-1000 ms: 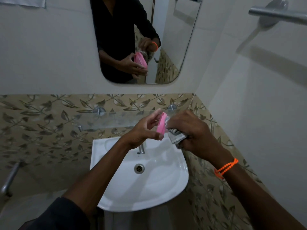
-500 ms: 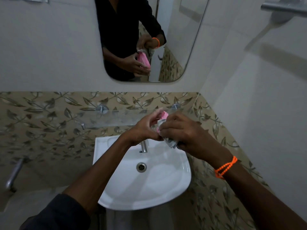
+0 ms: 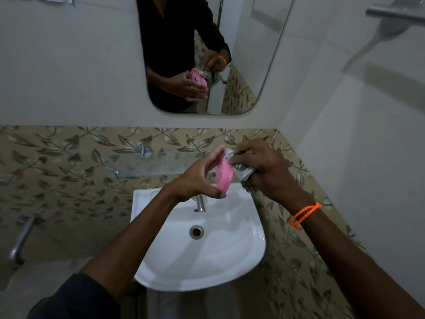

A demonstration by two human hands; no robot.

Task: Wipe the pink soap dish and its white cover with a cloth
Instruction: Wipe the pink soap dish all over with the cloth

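A white basin (image 3: 230,261) juts from the wall below the grip, with a chrome tap (image 3: 200,203) at its back and a drain (image 3: 196,231) in the bowl. Behind the grip runs a glass shelf (image 3: 147,165) across leaf-patterned tiles (image 3: 57,171). Above hangs a round-cornered mirror (image 3: 253,65) on plain pale wall (image 3: 69,65). A chrome rail (image 3: 395,10) sits upper right. Light is dim.

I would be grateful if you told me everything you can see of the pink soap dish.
The pink soap dish is a smooth oval piece, plastic by its look, held on edge above the white basin. The left hand grips it between fingers on top and thumb below. The right hand presses a grey cloth against its right face. In the mirror its reflection shows slots in the base.
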